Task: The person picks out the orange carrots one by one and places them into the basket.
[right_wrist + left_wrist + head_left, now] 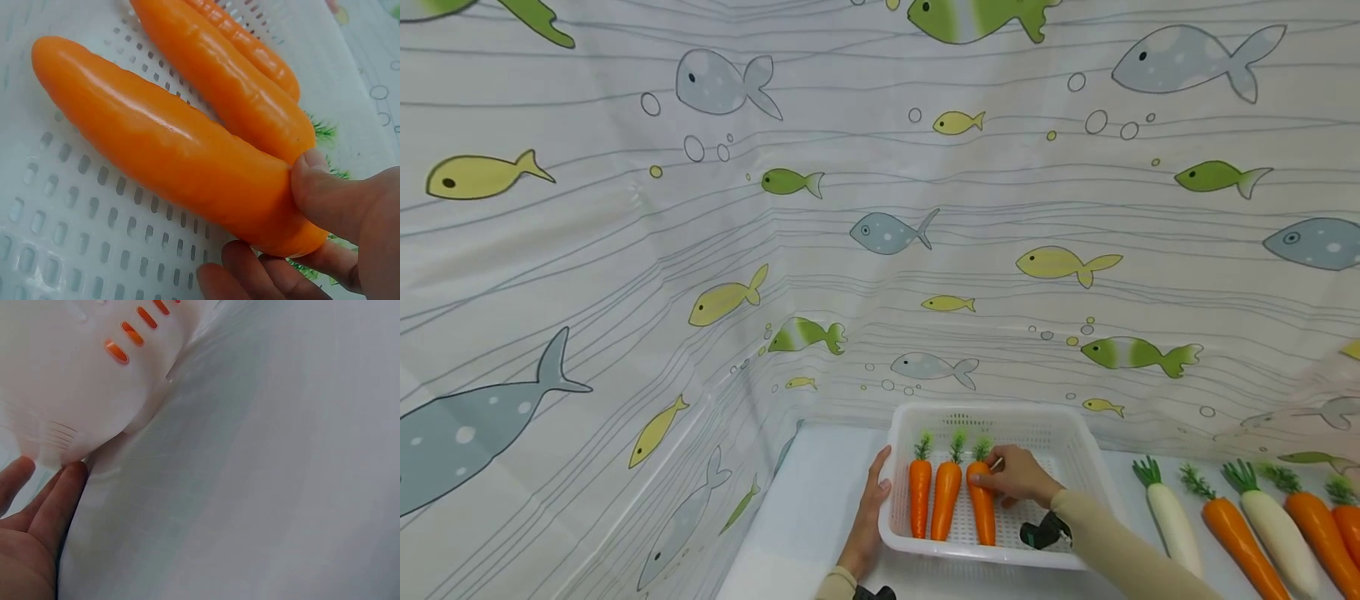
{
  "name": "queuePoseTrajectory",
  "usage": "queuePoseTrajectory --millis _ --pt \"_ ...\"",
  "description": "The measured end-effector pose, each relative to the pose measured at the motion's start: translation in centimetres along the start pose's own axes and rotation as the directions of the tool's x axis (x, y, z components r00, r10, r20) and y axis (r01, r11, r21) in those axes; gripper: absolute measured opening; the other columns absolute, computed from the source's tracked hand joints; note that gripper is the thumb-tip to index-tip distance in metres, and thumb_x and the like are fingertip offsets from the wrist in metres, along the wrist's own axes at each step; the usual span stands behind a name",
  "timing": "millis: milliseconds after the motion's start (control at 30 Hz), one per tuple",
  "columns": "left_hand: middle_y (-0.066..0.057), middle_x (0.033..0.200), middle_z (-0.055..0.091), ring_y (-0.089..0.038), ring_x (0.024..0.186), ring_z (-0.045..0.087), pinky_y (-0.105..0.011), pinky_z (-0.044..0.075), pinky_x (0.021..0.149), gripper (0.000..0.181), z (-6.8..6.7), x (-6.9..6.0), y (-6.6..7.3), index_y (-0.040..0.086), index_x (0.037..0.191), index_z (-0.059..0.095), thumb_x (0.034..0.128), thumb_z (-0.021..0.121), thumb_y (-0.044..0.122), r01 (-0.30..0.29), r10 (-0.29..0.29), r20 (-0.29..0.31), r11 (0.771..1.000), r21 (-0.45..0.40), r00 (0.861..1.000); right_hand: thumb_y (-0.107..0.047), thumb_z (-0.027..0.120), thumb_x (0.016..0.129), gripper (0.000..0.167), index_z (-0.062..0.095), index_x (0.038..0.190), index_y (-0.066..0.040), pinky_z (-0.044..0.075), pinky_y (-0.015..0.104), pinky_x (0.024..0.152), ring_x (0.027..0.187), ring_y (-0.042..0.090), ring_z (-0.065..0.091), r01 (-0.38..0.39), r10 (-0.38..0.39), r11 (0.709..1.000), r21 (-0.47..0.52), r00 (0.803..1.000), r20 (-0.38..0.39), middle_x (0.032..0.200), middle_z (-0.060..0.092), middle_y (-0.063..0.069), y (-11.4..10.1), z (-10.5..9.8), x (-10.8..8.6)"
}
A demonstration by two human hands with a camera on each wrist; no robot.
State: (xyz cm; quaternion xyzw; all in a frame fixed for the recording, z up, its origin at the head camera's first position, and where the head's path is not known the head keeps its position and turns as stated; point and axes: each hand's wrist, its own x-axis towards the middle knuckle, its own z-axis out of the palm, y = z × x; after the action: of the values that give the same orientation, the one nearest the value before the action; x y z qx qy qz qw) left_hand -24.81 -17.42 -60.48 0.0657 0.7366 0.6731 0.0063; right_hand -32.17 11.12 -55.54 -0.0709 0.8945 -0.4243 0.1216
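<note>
My right hand (1022, 475) grips an orange carrot (982, 512) near its leafy end, inside a white perforated plastic basket (1022, 558). In the right wrist view the thumb lies on top of this carrot (162, 144) and the fingers curl under its thick end. Two more carrots, a left one (920, 500) and a middle one (946, 504), lie side by side to its left, green tops pointing away. My left hand (867, 517) rests against the basket's left side. Fairly straight fingers of the left hand (44, 531) touch the basket's outer wall in the left wrist view.
Right of the basket lie a white radish (1172, 517), a carrot (1243, 542), another white radish (1277, 529) and more carrots (1318, 533). A fish-patterned sheet (850, 275) hangs behind and to the left. The table (805, 500) has a pale cover.
</note>
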Motion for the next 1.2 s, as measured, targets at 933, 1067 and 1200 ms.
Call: queuePoseTrajectory --millis 933,1067,1200 --pt "-0.003 0.179 0.012 -0.04 0.162 0.02 -0.075 0.016 0.126 0.06 -0.2 0.13 0.08 0.045 0.168 0.016 0.1095 0.027 0.05 -0.04 0.04 0.012 0.999 -0.017 0.999 -0.039 0.09 0.084 0.041 0.076 0.102 -0.005 0.064 0.034 0.058 0.066 0.019 0.072 0.058 -0.058 0.998 0.009 0.998 0.032 0.081 0.071 0.003 -0.13 -0.16 0.4" --pt "-0.003 0.179 0.012 -0.041 0.162 0.02 -0.076 0.016 0.125 0.061 -0.23 0.12 -0.03 0.045 0.169 0.016 0.1091 0.027 0.051 -0.036 0.037 0.014 0.999 -0.019 0.999 -0.037 0.09 0.085 0.041 0.076 0.103 -0.004 0.064 0.034 0.058 0.067 0.018 0.072 0.056 -0.056 0.998 0.006 0.998 0.033 0.083 0.072 0.003 -0.26 -0.18 0.33" --pt "-0.003 0.179 0.012 -0.041 0.162 0.02 -0.076 0.017 0.125 0.061 -0.21 0.07 -0.19 0.044 0.169 0.016 0.1091 0.027 0.051 -0.035 0.035 0.023 0.999 -0.019 0.999 -0.037 0.09 0.085 0.043 0.075 0.107 -0.004 0.064 0.034 0.057 0.066 0.018 0.071 0.036 -0.035 0.999 -0.01 0.999 0.04 0.084 0.072 0.003 -0.27 -0.08 0.21"
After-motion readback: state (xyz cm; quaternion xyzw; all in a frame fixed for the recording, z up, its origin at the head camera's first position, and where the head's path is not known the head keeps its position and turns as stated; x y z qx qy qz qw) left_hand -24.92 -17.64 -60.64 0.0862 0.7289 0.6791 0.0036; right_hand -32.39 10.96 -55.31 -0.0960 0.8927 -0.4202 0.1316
